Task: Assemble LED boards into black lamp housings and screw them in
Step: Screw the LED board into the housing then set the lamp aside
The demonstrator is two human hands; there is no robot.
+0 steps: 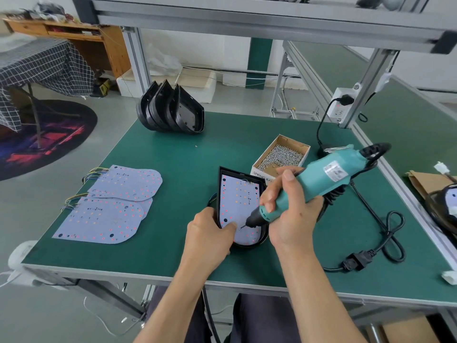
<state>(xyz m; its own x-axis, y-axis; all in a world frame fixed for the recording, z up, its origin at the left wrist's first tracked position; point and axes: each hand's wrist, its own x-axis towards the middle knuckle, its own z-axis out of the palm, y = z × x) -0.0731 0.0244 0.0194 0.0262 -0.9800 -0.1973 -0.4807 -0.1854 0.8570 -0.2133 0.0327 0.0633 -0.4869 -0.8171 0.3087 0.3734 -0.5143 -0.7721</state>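
A black lamp housing [263, 240] lies near the table's front edge with a white LED board [238, 199] seated inside it. My left hand [210, 237] grips the housing's near left rim, thumb on the board. My right hand [289, 209] holds a teal electric screwdriver [319, 180] tilted down to the left. Its bit tip touches a screw on the board's lower part, just right of my left thumb.
Loose LED boards [111, 206] with coloured wires lie at the left. A stack of empty black housings [170, 110] stands at the back. An open cardboard box of screws [282, 155] sits behind the work. The screwdriver's black cable [385, 233] loops at the right.
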